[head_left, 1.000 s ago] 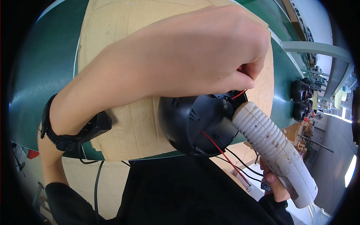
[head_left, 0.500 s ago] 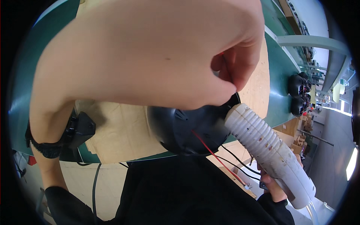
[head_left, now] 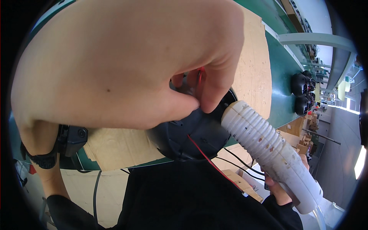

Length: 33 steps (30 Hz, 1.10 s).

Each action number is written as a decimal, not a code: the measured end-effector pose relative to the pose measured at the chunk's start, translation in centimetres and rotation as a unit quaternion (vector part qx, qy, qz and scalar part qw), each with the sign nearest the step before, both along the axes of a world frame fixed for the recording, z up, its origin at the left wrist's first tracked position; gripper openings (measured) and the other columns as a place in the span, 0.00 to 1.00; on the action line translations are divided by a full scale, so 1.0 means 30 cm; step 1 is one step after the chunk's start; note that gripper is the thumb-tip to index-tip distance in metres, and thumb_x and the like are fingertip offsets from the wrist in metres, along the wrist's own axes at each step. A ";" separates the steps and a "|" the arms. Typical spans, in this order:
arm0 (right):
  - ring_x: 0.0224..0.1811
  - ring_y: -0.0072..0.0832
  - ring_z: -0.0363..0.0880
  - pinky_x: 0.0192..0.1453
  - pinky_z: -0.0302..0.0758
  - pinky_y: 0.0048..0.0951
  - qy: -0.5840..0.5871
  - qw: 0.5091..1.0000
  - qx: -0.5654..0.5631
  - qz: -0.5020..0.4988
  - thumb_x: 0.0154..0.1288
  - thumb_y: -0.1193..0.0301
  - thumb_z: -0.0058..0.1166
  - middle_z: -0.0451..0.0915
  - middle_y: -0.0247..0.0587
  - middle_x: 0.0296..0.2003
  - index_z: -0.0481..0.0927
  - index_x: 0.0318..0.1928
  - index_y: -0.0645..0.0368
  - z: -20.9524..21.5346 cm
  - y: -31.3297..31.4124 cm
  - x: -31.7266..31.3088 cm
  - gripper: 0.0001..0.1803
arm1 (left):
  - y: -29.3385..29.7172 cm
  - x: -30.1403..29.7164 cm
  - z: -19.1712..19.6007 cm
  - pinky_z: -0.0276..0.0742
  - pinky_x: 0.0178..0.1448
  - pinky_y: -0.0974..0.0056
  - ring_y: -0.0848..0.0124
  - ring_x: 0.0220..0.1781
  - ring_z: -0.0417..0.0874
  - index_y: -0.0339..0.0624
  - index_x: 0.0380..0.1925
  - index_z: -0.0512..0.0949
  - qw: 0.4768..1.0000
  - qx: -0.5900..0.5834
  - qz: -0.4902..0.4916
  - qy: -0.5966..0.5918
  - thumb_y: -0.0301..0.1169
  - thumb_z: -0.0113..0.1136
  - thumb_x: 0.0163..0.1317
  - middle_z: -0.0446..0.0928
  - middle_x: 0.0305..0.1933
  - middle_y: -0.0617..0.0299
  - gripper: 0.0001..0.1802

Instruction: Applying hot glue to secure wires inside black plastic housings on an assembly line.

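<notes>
My left hand (head_left: pixel 153 65) arches over a black, bowl-shaped plastic housing (head_left: pixel 188 142), thumb and fingers pinched together. A thin red wire (head_left: pixel 200 73) shows between those fingers; its lower end is hidden. My right hand (head_left: pixel 278 189), at the lower right, is wrapped round a white ribbed heat gun (head_left: pixel 264 142) with brownish stains. The front end of the heat gun is at the housing's right rim, close to my left fingertips. Another red wire (head_left: pixel 214 165) runs out of the housing down to the right, ending in a small white connector (head_left: pixel 245 194).
Beige cardboard (head_left: pixel 253 65) lies under the housing on a green tabletop (head_left: pixel 281 73). More black round housings (head_left: pixel 301 86) stand at the right, near a grey metal frame (head_left: pixel 318 39). A black device (head_left: pixel 73 140) is strapped to my left wrist. Black cables (head_left: pixel 245 163) hang at the table's front edge.
My left hand has shifted left and slightly down, showing more of the red wire between its fingers. The heat gun's front end has moved a little left and up.
</notes>
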State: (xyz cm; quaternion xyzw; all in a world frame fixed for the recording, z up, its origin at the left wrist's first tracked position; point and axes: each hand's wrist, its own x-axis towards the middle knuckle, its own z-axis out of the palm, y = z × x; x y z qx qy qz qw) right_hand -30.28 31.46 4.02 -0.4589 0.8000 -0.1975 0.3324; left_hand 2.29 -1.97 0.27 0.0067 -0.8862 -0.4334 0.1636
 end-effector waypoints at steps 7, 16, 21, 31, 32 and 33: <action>0.38 0.41 0.85 0.36 0.82 0.32 -0.015 1.000 0.005 0.027 0.54 0.52 0.77 0.82 0.56 0.42 0.71 0.63 0.66 -0.009 -0.035 0.016 0.45 | 0.001 -0.004 -0.004 0.81 0.38 0.62 0.61 0.34 0.87 0.33 0.27 0.86 1.000 -0.010 0.003 -0.003 0.17 0.68 0.45 0.83 0.32 0.54 0.06; 0.39 0.42 0.85 0.35 0.84 0.32 -0.039 0.998 0.005 0.057 0.57 0.52 0.76 0.82 0.59 0.43 0.70 0.63 0.68 -0.014 -0.082 0.055 0.44 | 0.016 0.002 0.018 0.81 0.38 0.63 0.62 0.34 0.87 0.32 0.27 0.85 0.999 0.013 0.029 0.000 0.17 0.68 0.45 0.83 0.32 0.54 0.06; 0.40 0.43 0.86 0.35 0.85 0.32 -0.055 0.996 -0.009 0.072 0.58 0.53 0.75 0.83 0.60 0.43 0.70 0.63 0.68 -0.009 -0.115 0.089 0.43 | 0.050 -0.017 0.099 0.81 0.40 0.63 0.61 0.37 0.86 0.33 0.28 0.85 0.990 -0.073 0.069 -0.102 0.18 0.69 0.44 0.83 0.34 0.54 0.08; 0.40 0.45 0.87 0.35 0.86 0.32 -0.107 0.987 -0.079 0.088 0.61 0.53 0.73 0.83 0.62 0.43 0.70 0.63 0.69 0.003 -0.164 0.180 0.41 | 0.276 0.102 0.179 0.70 0.28 0.62 0.67 0.28 0.77 0.35 0.36 0.84 0.955 -0.243 0.149 -0.084 0.28 0.73 0.40 0.70 0.25 0.63 0.19; 0.39 0.42 0.87 0.36 0.86 0.31 -0.096 0.987 -0.085 0.093 0.55 0.58 0.72 0.84 0.59 0.40 0.73 0.56 0.67 -0.012 -0.192 0.190 0.35 | 0.345 0.084 0.173 0.69 0.26 0.62 0.68 0.27 0.76 0.34 0.36 0.84 0.954 -0.238 0.155 -0.098 0.30 0.72 0.40 0.68 0.23 0.65 0.20; 0.37 0.39 0.88 0.37 0.85 0.30 -0.072 0.990 -0.088 0.078 0.48 0.63 0.71 0.85 0.55 0.37 0.76 0.48 0.65 -0.004 -0.218 0.207 0.29 | 0.380 0.051 0.153 0.69 0.25 0.64 0.69 0.26 0.75 0.34 0.37 0.85 0.953 -0.234 0.168 -0.098 0.31 0.72 0.43 0.67 0.23 0.66 0.19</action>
